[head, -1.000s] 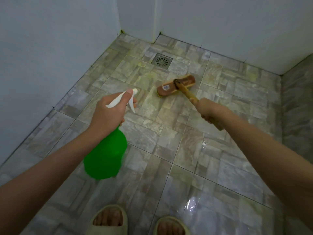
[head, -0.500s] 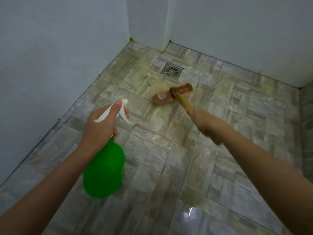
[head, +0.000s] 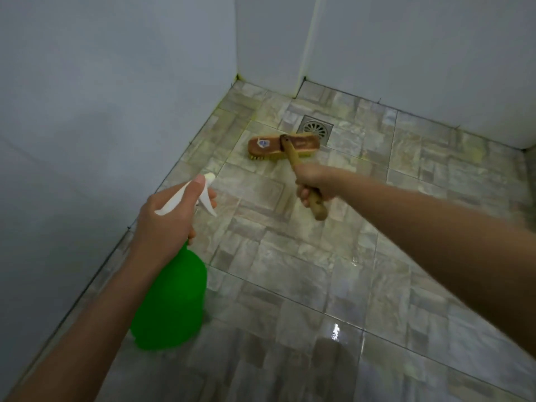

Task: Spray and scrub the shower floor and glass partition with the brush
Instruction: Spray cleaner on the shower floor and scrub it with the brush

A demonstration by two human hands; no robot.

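Wooden scrub brush (head: 283, 147) with a long handle and yellow bristles stands bristles-down on the grey stone-pattern tiled shower floor (head: 290, 271), just beside the square metal drain (head: 316, 127) near the far corner. The right hand (head: 314, 181) is closed around the wooden handle, and the handle end sticks out below the fist. The left hand (head: 171, 219) grips the green plastic spray bottle (head: 171, 300) at its white trigger head, holding it above the floor near the pale left wall (head: 87, 126). The two hands are apart.

To my judgement the work is in its floor part. The near tiles shine wet and a yellowish film shows around the drain, so some spraying seems done. Most of the floor waits for scrubbing, and also the glass partition; I cannot tell which surface is the glass.
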